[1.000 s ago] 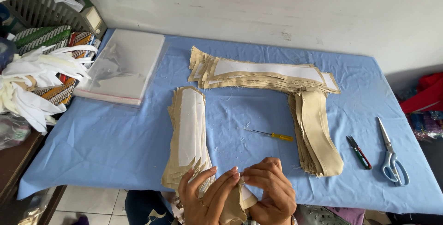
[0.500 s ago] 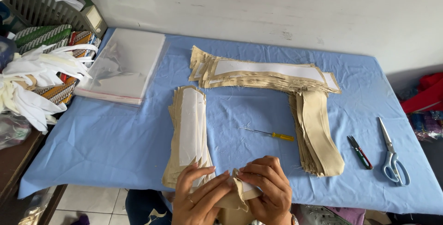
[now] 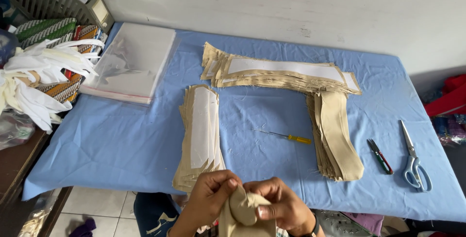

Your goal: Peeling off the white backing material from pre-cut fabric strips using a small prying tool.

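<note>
At the near edge of the table my left hand [image 3: 209, 198] and my right hand [image 3: 279, 204] together pinch a small beige fabric piece [image 3: 244, 211], bunched and folded between the fingers. Just beyond my left hand lies a stack of beige fabric strips with white lining on top [image 3: 200, 135]. A second stack of plain beige strips [image 3: 336, 134] lies to the right. A wide stack of lined pieces [image 3: 281, 73] lies across the back. A thin tool with a yellow handle [image 3: 287, 137] rests between the stacks.
The table has a blue cloth [image 3: 126, 144]. Clear plastic bags [image 3: 130, 62] are piled at the back left. Small thread snips [image 3: 379, 156] and blue-handled scissors [image 3: 412, 159] lie at the right. White fabric pieces [image 3: 39, 72] and patterned cloth hang at the left edge.
My hands have kept working the beige piece: the fingers closed in and the fabric is more bunched between them. The view shifted slightly. Nothing on the table moved.
</note>
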